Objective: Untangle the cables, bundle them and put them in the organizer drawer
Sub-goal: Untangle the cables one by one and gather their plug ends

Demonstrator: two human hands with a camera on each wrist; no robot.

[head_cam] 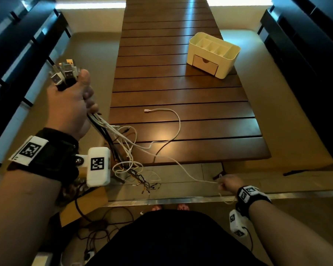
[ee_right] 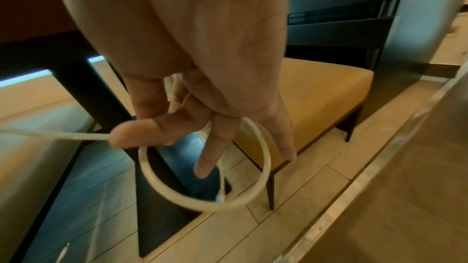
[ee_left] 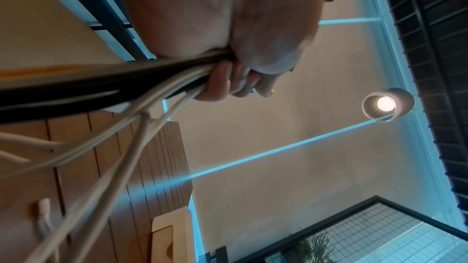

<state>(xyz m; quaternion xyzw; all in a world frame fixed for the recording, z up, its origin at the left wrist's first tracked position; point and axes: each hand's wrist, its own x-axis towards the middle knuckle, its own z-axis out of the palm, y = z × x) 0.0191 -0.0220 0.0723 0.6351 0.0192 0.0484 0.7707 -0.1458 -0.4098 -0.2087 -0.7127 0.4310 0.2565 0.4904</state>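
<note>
My left hand (head_cam: 71,104) is raised left of the table and grips a bunch of black and white cables (head_cam: 112,133) just below their USB plugs (head_cam: 64,73); the left wrist view shows the fingers (ee_left: 222,83) curled round the cables (ee_left: 121,95). The loose ends hang tangled (head_cam: 136,175) below the table's near edge. My right hand (head_cam: 227,184) is low at the right and pinches one white cable (ee_right: 202,193), looped under the fingers (ee_right: 136,133) and stretched taut toward the bunch. Another white cable (head_cam: 173,120) lies on the table. The cream organizer (head_cam: 213,54) has its drawer (head_cam: 205,64) closed.
The dark slatted wooden table (head_cam: 181,93) runs away from me, with cushioned benches (head_cam: 267,112) on both sides. Dark cables (head_cam: 96,227) and a cardboard piece (head_cam: 85,204) lie on the tiled floor near my feet. A table leg (ee_right: 96,97) stands close to my right hand.
</note>
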